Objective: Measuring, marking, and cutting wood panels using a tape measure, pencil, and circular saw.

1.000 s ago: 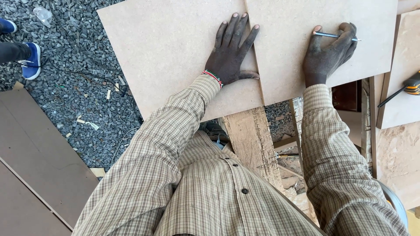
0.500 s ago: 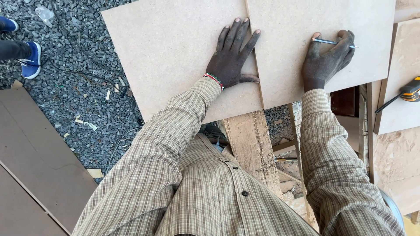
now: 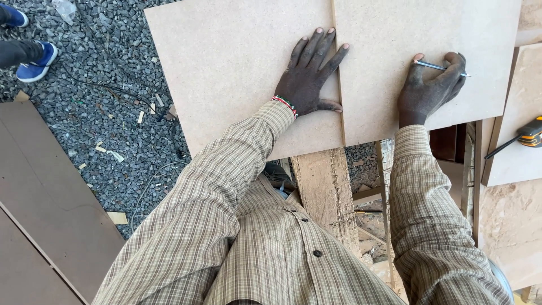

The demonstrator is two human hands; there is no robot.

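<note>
Over the head camera, I am looking straight down at two tan fibreboard panels lying side by side, and I am taking the seam (image 3: 337,85) between them as my landmark. Left of the seam, the left hand (image 3: 310,76) is lying flat on the left panel (image 3: 226,68), its fingers released and spread, the fingertips reaching right up to the seam and the thumb pointing at it. A beaded bracelet (image 3: 285,105) is sitting on that wrist. Right of the seam, the right hand (image 3: 429,87) is resting on the right panel (image 3: 389,39) with its fingers curled around a thin pencil (image 3: 440,68), which is lying nearly level across the knuckles with its tip pointing away from the seam. Below the seam, a rough wooden plank (image 3: 324,186) is sticking out from under both panels. Far right of the seam, a yellow and black tape measure (image 3: 530,134) is lying on another board (image 3: 522,113). Far left of the seam, grey gravel (image 3: 113,113) is covering the ground, dark boards (image 3: 45,192) are lying on it, and someone's blue shoe (image 3: 36,63) is showing near the frame edge.
</note>
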